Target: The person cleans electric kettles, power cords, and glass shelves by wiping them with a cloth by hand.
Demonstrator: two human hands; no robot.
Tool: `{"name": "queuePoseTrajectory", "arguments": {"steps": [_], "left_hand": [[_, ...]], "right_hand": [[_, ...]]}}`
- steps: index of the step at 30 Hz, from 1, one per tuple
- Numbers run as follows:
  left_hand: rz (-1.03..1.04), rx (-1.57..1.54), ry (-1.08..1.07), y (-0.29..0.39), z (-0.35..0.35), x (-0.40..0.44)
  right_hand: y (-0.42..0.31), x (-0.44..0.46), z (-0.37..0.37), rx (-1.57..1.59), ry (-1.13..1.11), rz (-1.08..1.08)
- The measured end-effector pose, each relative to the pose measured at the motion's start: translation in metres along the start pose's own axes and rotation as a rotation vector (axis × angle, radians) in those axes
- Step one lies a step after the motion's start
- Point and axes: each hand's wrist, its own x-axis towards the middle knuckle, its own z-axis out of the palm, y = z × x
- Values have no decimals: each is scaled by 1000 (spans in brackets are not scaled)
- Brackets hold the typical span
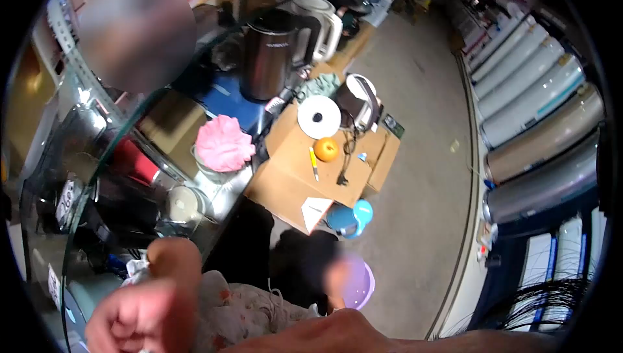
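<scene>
Grey floor (415, 158) beside cluttered glass shelf (80, 213)

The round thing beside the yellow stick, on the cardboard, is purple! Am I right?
Not quite: it's orange, not purple. The head view shows the round orange thing beside the yellow stick, on the cardboard, just as you said.

Nothing reads clearly: lettering on dark kettle (261, 67) and white tag (65, 201) blurs
</scene>
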Motion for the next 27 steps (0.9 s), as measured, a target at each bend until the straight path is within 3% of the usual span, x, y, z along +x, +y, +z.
{"name": "queuePoseTrajectory", "arguments": {"steps": [3,4,5,8,9,11,12,15,17,20,23,24,25,27], "left_hand": [[-484,583,313,-24,-25,-34],[-612,833,174,-47,-51,-44],[-458,1157,-336,-79,-99,-56],[-725,1722,-611,-132,-196,-118],[-785,1704,-633,-141,-224,-138],[-926,1660,-673,-147,-265,-170],[-1032,1738,-787,-141,-257,-173],[-904,1735,-683,-137,-254,-195],[-921,1684,-601,-124,-249,-198],[-956,1779,-470,-115,-241,-191],[-944,1866,-501,-131,-246,-185],[-613,1831,-728,-148,-293,-222],[-655,1890,-611,-153,-289,-212],[-745,1982,-380,-165,-268,-192]], "right_hand": [[-42,10,-20,68,14,-75],[-59,17,-24,91,19,-105],[-78,25,-28,120,20,-146],[-136,59,-26,188,12,-307],[-146,71,-17,247,-50,-267],[-182,117,9,-3,-163,-286],[-206,137,16,109,-102,-410],[-287,208,26,219,27,-708],[-332,260,36,372,28,-773],[-371,322,66,370,39,-755],[-408,360,72,449,26,-717],[-416,373,76,455,77,-726],[-423,386,81,611,15,-587],[-407,417,106,455,41,-477]]}}
